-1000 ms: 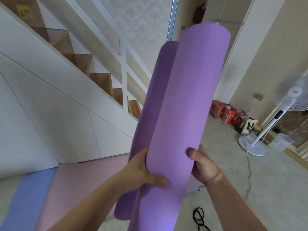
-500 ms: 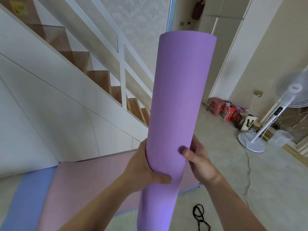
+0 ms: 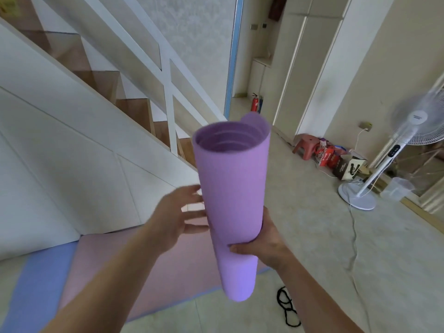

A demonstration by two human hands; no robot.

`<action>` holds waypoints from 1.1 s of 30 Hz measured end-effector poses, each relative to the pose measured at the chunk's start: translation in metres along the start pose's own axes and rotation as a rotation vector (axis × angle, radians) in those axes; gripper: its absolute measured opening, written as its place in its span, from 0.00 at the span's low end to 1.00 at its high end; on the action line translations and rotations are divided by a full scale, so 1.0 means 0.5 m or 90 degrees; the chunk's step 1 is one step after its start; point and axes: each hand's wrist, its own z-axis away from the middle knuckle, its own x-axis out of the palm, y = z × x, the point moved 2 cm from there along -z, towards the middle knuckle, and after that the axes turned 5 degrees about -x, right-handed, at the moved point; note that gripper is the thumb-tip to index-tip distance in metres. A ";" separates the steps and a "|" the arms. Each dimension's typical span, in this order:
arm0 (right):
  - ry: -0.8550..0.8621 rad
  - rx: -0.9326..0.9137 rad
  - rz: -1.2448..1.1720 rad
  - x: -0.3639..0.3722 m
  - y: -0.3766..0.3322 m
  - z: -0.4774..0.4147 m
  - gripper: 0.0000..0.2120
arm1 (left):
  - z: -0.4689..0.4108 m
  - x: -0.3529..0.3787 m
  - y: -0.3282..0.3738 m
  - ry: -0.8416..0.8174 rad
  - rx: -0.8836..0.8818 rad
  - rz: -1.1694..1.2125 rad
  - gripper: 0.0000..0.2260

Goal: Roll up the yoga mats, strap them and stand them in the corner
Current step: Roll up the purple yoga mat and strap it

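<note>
The right hand grips the rolled purple mat low on its length: the thumb lies across the front and the other fingers curl round the back, out of sight. Half a second ago both hands clasped the roll; now the left hand has let go, and its fingers are straight and spread, blurred, with their tips at the roll's left side. Whether they touch it I cannot tell.

The roll is upright and leaning a little, held clear of the floor. Its lower end hangs below the right thumb, and its top end has come down from above eye level, so the open mouth now shows the coiled layers inside, with one loose edge sticking up at the rim.

Below the right hand's fingers a black strap lies on the floor. Below the left fingers a pink mat lies flat over a blue mat.

Beyond the left fingertips the staircase rises. Well past the right hand stand a white fan, a red stool with boxes beside it, and farther back a fire extinguisher
</note>
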 end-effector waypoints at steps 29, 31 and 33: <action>-0.127 0.560 -0.185 -0.258 0.792 -0.006 0.34 | -0.423 0.266 -0.766 0.069 -0.252 -0.214 0.24; -0.094 0.539 -0.160 -0.266 0.822 -0.012 0.24 | -0.440 0.276 -0.809 0.063 -0.244 -0.230 0.26; -0.021 0.508 -0.112 -0.270 0.843 -0.016 0.14 | -0.452 0.291 -0.843 0.055 -0.235 -0.251 0.25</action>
